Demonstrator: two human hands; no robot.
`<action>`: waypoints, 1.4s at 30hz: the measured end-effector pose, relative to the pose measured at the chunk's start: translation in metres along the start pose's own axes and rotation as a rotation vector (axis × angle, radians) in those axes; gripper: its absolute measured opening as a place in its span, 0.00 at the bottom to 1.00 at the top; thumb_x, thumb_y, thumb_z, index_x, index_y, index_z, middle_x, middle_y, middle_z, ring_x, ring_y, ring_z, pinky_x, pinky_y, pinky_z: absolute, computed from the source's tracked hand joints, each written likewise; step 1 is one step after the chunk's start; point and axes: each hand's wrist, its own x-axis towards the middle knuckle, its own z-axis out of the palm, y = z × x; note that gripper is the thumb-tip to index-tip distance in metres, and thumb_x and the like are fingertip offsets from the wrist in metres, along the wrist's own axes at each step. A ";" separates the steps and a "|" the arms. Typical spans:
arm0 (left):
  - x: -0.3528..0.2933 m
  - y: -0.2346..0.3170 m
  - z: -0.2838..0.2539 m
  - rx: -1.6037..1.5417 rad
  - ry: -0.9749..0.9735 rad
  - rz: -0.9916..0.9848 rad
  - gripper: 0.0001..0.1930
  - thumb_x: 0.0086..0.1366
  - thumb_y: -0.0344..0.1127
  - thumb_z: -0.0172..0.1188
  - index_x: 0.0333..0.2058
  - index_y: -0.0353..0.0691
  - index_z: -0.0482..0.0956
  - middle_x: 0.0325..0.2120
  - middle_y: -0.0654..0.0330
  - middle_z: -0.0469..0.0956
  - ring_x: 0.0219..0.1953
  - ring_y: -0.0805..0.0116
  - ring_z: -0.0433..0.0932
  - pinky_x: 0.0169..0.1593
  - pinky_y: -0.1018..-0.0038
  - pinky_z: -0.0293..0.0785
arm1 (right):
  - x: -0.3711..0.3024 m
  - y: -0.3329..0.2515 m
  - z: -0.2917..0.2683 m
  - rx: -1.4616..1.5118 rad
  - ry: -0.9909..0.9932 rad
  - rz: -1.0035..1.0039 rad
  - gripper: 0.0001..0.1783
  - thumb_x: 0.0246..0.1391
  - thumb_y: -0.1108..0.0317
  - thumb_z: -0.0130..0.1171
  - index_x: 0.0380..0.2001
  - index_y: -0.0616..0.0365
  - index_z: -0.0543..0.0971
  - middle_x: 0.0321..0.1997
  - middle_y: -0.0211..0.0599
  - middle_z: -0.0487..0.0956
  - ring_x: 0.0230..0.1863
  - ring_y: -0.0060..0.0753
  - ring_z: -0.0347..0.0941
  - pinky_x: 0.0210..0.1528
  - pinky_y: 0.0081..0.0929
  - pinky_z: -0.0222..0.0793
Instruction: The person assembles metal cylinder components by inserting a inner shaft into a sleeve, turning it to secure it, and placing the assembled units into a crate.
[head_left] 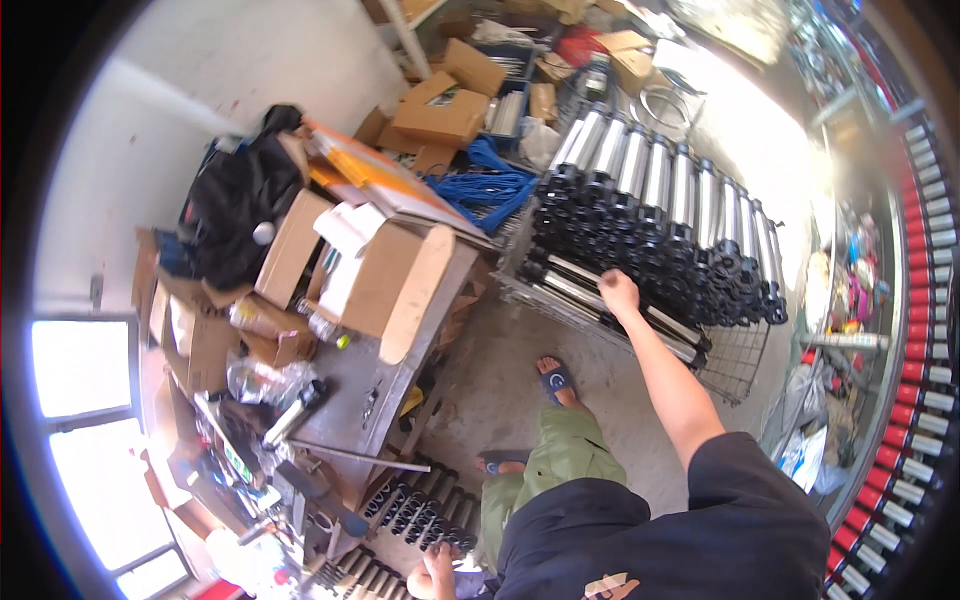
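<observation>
Metal rod [365, 456] jutting past counter [345, 420] edge; brushing leg could be knocking it loose. Left hand [437, 567] hanging low near dark coil springs [410, 510] on floor; cannot tell its grip's opening or hold. Sandals [557, 380] leaving toes exposed to drops. Right hand [620, 292] hovering or resting just inside near edge of wire cage [735, 375], fingers curling by silver-and-black cylinders [630, 165] filling it; cannot tell whether grip is closing on one. Smooth tubes could be slipping, or piled ones sliding if disturbed.
</observation>
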 end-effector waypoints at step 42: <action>-0.210 -0.217 -0.169 -0.613 0.148 0.105 0.26 0.42 0.34 0.79 0.41 0.39 0.79 0.31 0.64 0.80 0.31 0.76 0.77 0.35 0.72 0.75 | -0.418 -0.169 0.193 -0.544 -1.038 -0.345 0.18 0.63 0.53 0.59 0.28 0.57 0.81 0.17 0.21 0.68 0.16 0.17 0.60 0.19 0.22 0.55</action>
